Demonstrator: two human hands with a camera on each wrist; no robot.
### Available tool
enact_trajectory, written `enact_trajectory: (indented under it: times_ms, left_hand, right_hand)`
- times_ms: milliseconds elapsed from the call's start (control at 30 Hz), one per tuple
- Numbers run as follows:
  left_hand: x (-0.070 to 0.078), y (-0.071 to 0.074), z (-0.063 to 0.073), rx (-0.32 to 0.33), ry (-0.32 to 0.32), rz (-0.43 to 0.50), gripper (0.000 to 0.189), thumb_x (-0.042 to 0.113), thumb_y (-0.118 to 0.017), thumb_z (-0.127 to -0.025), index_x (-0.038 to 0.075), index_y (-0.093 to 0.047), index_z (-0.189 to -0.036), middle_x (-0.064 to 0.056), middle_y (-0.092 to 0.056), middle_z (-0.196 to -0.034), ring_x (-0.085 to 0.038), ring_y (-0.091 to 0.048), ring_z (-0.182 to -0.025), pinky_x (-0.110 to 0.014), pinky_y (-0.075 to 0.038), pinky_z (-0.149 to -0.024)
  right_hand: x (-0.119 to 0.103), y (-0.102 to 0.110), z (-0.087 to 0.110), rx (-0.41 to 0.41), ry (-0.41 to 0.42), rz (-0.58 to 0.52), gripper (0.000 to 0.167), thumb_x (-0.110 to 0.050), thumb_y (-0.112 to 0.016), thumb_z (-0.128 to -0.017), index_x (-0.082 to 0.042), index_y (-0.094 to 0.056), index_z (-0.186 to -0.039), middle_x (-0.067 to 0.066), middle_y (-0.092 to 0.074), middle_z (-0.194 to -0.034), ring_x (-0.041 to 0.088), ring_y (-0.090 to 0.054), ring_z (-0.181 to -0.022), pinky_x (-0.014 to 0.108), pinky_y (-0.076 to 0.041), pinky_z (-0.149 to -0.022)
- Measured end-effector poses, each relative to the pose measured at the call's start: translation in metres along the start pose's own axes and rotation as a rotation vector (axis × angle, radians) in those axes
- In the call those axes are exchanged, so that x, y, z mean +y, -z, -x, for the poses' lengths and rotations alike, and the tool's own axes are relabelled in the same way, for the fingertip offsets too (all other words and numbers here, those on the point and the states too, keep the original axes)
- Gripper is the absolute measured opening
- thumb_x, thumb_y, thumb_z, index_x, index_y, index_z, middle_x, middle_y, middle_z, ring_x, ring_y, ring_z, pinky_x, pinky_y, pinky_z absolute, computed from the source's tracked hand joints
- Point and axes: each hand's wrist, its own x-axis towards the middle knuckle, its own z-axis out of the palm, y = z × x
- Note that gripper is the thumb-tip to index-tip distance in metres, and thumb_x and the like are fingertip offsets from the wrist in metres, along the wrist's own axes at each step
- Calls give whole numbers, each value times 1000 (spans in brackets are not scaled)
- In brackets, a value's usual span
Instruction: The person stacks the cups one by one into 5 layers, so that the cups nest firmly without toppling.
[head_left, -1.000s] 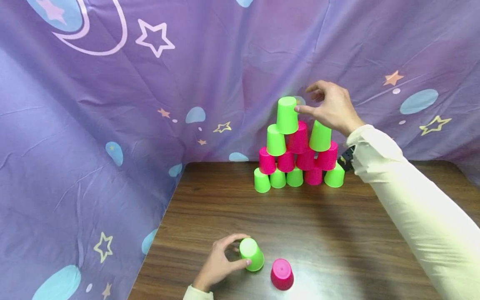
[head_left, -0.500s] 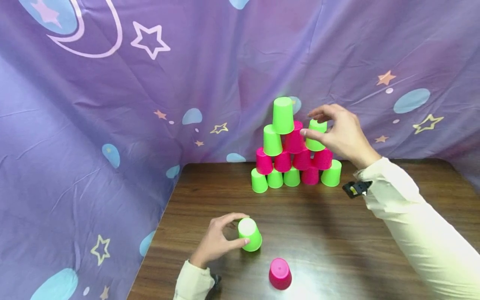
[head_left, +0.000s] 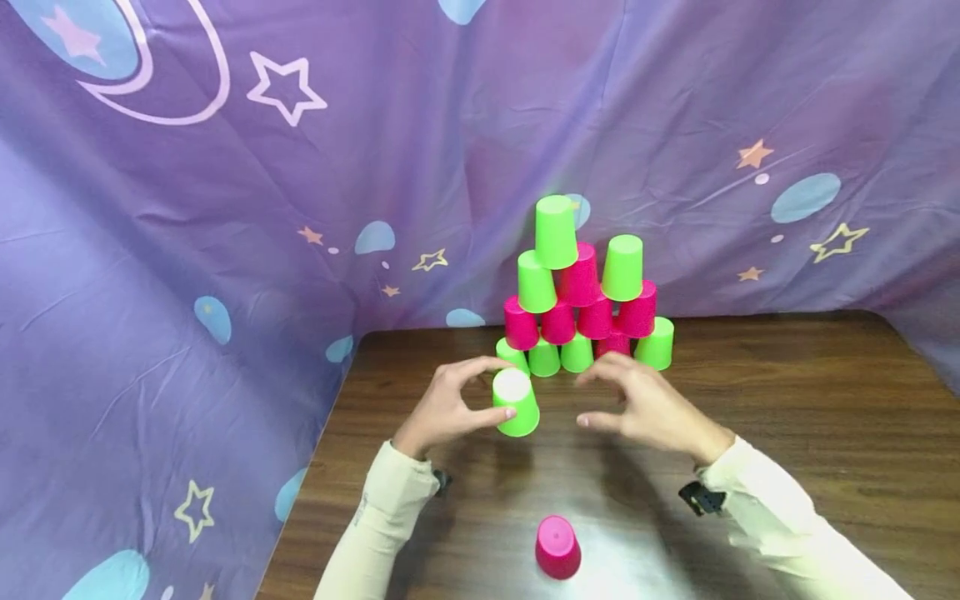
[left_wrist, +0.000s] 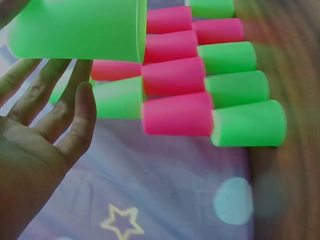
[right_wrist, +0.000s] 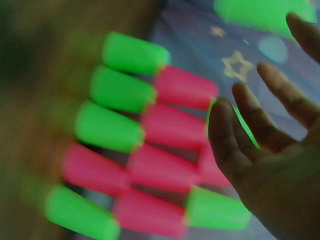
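My left hand (head_left: 450, 410) pinches an upside-down green plastic cup (head_left: 517, 410) between thumb and fingers, off the table and in front of the cup pyramid. In the left wrist view the held cup (left_wrist: 75, 30) is large and close. My right hand (head_left: 656, 410) hovers to the right of that cup, fingers loosely bent and apart, touching nothing. Behind both hands stands the pyramid of upside-down cups. One green cup (head_left: 556, 233) tops it, straddling a green cup (head_left: 536, 283) and a pink cup (head_left: 581, 277); another green cup (head_left: 623, 268) is right of those.
A row of pink cups (head_left: 521, 323) supports the upper ones, above a bottom row of mostly green cups (head_left: 655, 344). One pink cup (head_left: 557, 547) stands alone near the front of the brown wooden table (head_left: 810, 400). A purple curtain (head_left: 420, 150) hangs behind.
The right hand has drawn away from the pyramid's upper cups and come down toward the left hand. My left hand has lifted the green cup and carried it forward toward the pyramid.
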Motion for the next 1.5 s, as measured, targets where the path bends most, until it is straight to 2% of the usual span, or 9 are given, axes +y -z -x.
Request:
enact_trajectory:
  times_ms: [133, 233, 367, 567, 700, 867, 1200, 1333, 1500]
  left_hand:
    - [6, 5, -23, -17, -35, -10, 51, 20, -87, -75, 9, -69, -121, -4, -76, -112, -11, -66, -96, -26, -56, -83]
    - [11, 10, -41, -31, -60, -11, 50, 19, -87, -75, 10, -69, -120, -4, -76, -111, -11, -66, -94, -28, -57, -83]
    - [18, 16, -62, -33, -89, 2, 48, 19, -87, -75, 10, -70, -119, -3, -75, -101, -16, -67, -84, -34, -58, -75]
    - [28, 31, -86, 10, -85, 23, 46, 19, -86, -77, 9, -70, -119, -5, -75, -106, -19, -69, -88, -35, -59, -83]
    - [35, 42, -102, 47, -93, 5, 46, 19, -86, -76, 9, -71, -119, -6, -76, -110, -19, -69, -90, -34, -58, -84]
    - [47, 49, -126, 27, -120, -19, 48, 20, -86, -76, 8, -70, -120, -5, -75, -112, -17, -67, -95, -36, -58, -86]
    - [73, 48, -177, -17, -155, -77, 47, 25, -84, -78, 13, -69, -121, -4, -75, -102, -15, -66, -88, -32, -55, -80]
    - [82, 47, -198, -4, -197, -99, 44, 26, -82, -79, 13, -69, -119, -2, -75, -104, -8, -65, -96, -31, -55, -84]
    - [91, 44, -219, -27, -181, -117, 41, 28, -81, -81, 13, -68, -117, 1, -74, -108, -5, -65, -102, -26, -55, -89]
  right_hand:
    - [2, -36, 30, -138, 9, -93, 36, -27, -86, -76, -18, -70, -107, -7, -67, -103, 5, -61, -93, 22, -55, -74]
    - [0, -58, 49, -190, 18, -166, 37, -28, -86, -76, -19, -69, -108, -9, -66, -102, 0, -59, -90, 20, -53, -70]
    - [-8, -79, 65, -179, 53, -192, 41, -30, -87, -74, -21, -68, -108, -10, -67, -102, 4, -61, -91, 26, -54, -75]
    - [-18, -100, 79, -118, 69, -201, 45, -31, -89, -70, -24, -68, -109, -8, -67, -103, 9, -63, -95, 26, -52, -80]
    - [-22, -108, 87, -91, 81, -266, 49, -29, -91, -68, -26, -67, -111, -9, -67, -104, 8, -62, -94, 24, -52, -78]
    - [-25, -114, 94, -97, 100, -317, 53, -22, -93, -63, -26, -68, -109, -13, -65, -106, 6, -60, -97, 23, -52, -79]
    - [-23, -114, 99, -52, 79, -271, 54, -22, -92, -61, -26, -67, -108, -14, -65, -105, 7, -61, -95, 25, -53, -79]
    - [-22, -113, 102, -34, 72, -281, 54, -21, -93, -61, -27, -66, -108, -14, -65, -104, 10, -62, -93, 26, -52, -78]
    - [-21, -113, 105, -5, 81, -269, 51, -23, -93, -61, -29, -67, -105, -17, -65, -101, 8, -61, -92, 22, -49, -77]
